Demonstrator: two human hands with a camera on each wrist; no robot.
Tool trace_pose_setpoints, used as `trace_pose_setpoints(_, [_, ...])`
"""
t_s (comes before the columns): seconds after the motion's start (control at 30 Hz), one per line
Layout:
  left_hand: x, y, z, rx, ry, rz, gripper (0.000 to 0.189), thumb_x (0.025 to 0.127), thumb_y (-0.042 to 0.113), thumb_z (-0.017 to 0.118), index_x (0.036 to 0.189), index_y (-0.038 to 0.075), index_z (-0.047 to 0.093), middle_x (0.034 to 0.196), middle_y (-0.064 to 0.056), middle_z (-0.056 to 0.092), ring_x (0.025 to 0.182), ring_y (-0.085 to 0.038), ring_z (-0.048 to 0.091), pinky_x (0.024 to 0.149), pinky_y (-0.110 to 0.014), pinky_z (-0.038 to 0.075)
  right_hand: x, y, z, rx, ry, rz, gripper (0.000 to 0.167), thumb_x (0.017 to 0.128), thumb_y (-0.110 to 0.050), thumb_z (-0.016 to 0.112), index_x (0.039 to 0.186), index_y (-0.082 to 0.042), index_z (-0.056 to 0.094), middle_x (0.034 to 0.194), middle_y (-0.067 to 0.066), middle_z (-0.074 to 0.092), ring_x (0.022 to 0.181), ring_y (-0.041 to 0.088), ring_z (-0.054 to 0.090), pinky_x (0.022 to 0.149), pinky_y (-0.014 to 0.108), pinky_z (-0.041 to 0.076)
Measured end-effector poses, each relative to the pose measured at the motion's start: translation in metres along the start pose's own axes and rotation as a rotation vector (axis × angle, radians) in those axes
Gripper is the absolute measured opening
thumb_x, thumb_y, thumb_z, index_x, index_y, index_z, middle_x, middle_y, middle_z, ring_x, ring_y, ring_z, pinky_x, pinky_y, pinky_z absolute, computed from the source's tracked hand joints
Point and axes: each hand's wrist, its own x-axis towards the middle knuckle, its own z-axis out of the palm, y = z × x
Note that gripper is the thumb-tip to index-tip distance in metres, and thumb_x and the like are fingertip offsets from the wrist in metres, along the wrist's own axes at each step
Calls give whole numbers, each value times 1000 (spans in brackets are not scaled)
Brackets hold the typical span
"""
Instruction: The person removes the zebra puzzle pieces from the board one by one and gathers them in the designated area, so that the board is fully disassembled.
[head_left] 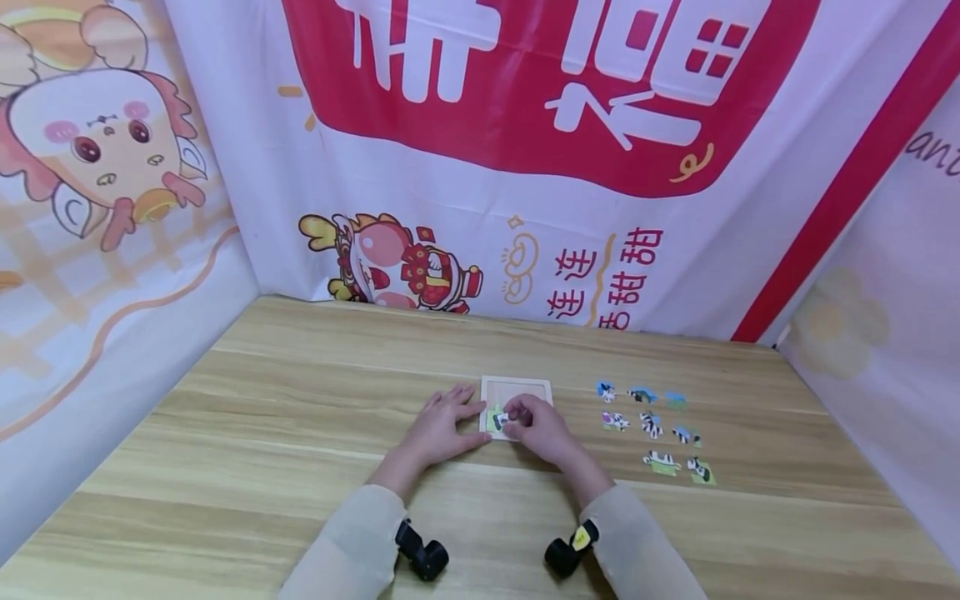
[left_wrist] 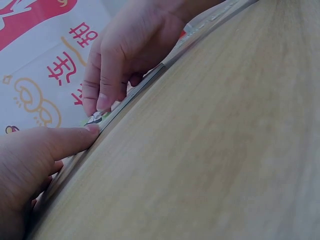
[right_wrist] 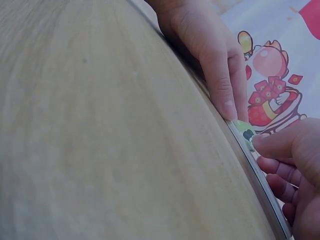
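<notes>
A small shallow puzzle tray (head_left: 525, 387) with a pale rim lies on the table. At its lower left corner is a green puzzle piece (head_left: 495, 419) with a black-and-white animal printed on it. My right hand (head_left: 542, 431) pinches this piece (right_wrist: 246, 132) with curled fingers, its thumb at the piece's edge in the right wrist view. The left hand (head_left: 444, 429) rests at the tray's left edge with fingers extended, and its thumb (left_wrist: 75, 140) touches the corner beside the piece. Part of the tray's inside is hidden behind the right hand.
Several loose puzzle pieces (head_left: 651, 426) with animal prints lie in rough rows right of the tray. The wooden table (head_left: 300, 400) meets a printed cloth backdrop (head_left: 450, 192) at the back, with more cloth at both sides. Each sleeve carries a black wrist camera (head_left: 423, 554).
</notes>
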Motion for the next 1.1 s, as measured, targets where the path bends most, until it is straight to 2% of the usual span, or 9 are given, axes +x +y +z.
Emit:
trace_pose_setpoints(0.2, [-1, 1, -1, -1, 1, -1, 57, 76, 49, 57, 121, 14, 51, 136, -9, 30, 126, -25, 18, 101, -44, 8, 1, 3, 5, 58, 42, -30, 19, 72, -4, 66, 88, -9, 57, 77, -1, 55, 70, 15, 48, 64, 28, 42])
trace_pose_setpoints(0.63, [-1, 3, -1, 6, 14, 17, 57, 76, 48, 58, 120, 13, 52, 135, -11, 32, 125, -28, 20, 100, -46, 10, -2, 3, 7, 65, 75, -42, 23, 70, -2, 67, 91, -7, 61, 72, -3, 54, 66, 14, 47, 61, 28, 41])
trace_pose_setpoints(0.87, [-1, 2, 0, 6, 34, 27, 56, 75, 47, 59, 119, 13, 54, 133, -10, 35, 125, -26, 21, 101, -44, 10, -2, 5, 5, -3, 45, -72, 29, 70, -6, 69, 98, -5, 62, 75, -3, 55, 68, 12, 48, 63, 27, 41])
trace_pose_setpoints(1.1, [-1, 2, -1, -1, 32, 30, 55, 76, 46, 59, 119, 11, 54, 133, -11, 35, 125, -28, 21, 100, -46, 10, -2, 5, 5, -14, 47, -75, 28, 72, -6, 68, 99, -3, 63, 74, -3, 56, 68, 11, 48, 63, 26, 42])
